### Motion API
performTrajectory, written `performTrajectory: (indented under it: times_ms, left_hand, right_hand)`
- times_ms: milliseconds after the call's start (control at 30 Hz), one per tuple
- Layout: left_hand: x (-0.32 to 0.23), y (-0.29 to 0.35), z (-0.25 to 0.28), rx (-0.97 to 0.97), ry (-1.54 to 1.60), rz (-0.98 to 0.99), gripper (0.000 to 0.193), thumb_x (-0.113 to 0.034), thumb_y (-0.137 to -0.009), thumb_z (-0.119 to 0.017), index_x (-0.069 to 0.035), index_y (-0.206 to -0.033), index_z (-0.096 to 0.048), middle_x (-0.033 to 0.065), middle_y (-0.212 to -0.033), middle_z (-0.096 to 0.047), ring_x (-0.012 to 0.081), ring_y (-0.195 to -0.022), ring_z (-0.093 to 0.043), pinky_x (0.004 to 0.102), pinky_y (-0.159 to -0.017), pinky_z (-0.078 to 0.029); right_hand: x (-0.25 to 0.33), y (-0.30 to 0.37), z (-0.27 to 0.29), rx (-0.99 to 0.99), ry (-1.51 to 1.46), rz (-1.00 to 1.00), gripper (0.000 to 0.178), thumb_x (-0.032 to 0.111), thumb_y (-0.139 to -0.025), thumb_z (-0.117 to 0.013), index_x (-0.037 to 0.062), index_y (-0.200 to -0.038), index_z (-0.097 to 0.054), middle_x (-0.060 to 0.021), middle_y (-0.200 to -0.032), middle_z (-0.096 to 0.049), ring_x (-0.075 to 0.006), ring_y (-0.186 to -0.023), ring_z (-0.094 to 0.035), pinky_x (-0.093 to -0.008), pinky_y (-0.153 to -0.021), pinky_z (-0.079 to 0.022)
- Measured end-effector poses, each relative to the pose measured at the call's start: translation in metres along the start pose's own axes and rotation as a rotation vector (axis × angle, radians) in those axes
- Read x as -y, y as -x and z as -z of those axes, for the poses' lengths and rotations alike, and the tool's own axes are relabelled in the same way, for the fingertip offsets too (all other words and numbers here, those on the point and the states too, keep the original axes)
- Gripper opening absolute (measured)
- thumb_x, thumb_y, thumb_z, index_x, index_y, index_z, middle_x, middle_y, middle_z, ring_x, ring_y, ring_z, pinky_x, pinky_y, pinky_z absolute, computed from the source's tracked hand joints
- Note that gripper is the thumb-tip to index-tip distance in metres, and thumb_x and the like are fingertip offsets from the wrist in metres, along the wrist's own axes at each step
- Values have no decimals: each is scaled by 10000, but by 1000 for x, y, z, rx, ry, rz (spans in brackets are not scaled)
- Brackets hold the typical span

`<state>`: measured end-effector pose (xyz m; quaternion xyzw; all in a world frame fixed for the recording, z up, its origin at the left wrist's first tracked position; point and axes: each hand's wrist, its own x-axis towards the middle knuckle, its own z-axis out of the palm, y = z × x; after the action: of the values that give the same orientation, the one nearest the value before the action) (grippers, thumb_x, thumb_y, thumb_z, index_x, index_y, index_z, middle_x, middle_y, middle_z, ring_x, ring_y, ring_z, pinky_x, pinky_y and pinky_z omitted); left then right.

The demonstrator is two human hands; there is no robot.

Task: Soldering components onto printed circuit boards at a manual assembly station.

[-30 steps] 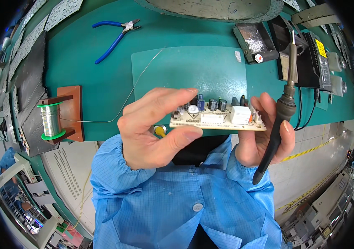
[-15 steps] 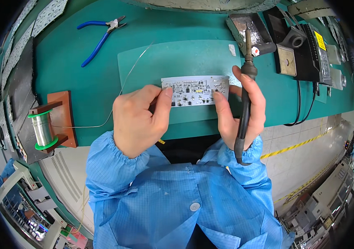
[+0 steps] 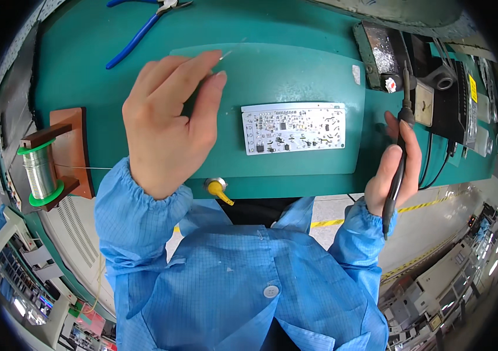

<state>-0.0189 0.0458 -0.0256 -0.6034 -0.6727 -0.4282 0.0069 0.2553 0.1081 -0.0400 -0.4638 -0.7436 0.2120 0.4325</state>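
Note:
A white circuit board [image 3: 294, 127] with small mounted components lies flat on the pale green mat [image 3: 301, 165], with neither hand on it. To its left, my left hand [image 3: 170, 120] is raised, thumb and forefinger pinched on a thin solder wire [image 3: 225, 55] whose free end sticks out beyond the fingertips. On the right, the fingers of my right hand [image 3: 411, 161] are closed round a black soldering iron [image 3: 393, 196], its tip pointing away from me toward the metal tray [image 3: 386, 47].
A solder spool [image 3: 42, 172] with green flanges sits on a brown stand [image 3: 72, 152] at left. Blue-handled cutters [image 3: 135, 42] lie at far left. A soldering station [image 3: 456, 96] with cables stands at right. A yellow-capped plug [image 3: 217, 187] is at the table's front edge.
Both hands have let go of the board, which now lies on the mat. My left hand has moved left and away from me, and now pinches the solder wire. My right hand has moved right with the iron.

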Motion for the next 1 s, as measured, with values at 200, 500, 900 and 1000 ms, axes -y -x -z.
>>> performTrajectory:
  times_ms: [200,500,900,1000]
  left_hand:
    - [-5,2,3,70,137,163,122,30,-767,-641,-15,-876,-670,57,-712,-598,154,-571,-525,248,-513,-405]
    - [-11,7,7,95,423,284,78,49,-746,-649,5,-809,-655,7,-665,-579,26,-501,-391,182,-451,-258]
    - [-8,11,3,74,374,290,190,-11,-868,-604,-5,-1047,-666,0,-784,-635,44,-655,-512,166,-590,-395]
    - [-7,10,6,117,366,283,185,-19,-886,-580,-1,-1050,-664,14,-816,-639,59,-655,-512,175,-594,-402]
  right_hand:
    - [-4,1,-2,-18,-24,45,422,300,-917,-548,-49,-1154,-546,-223,-1066,-629,-283,-981,-602,-371,-886,-457]
    - [-8,3,-1,-25,-56,58,387,254,-904,-561,-42,-1152,-545,-236,-1056,-630,-292,-987,-608,-371,-899,-451]
    - [-2,4,0,38,20,35,423,257,-938,-491,-38,-1241,-463,-272,-1111,-593,-319,-1074,-582,-402,-923,-441]
    - [-2,4,-1,32,33,29,418,251,-939,-485,-32,-1246,-460,-272,-1103,-599,-311,-1069,-582,-398,-927,-439]
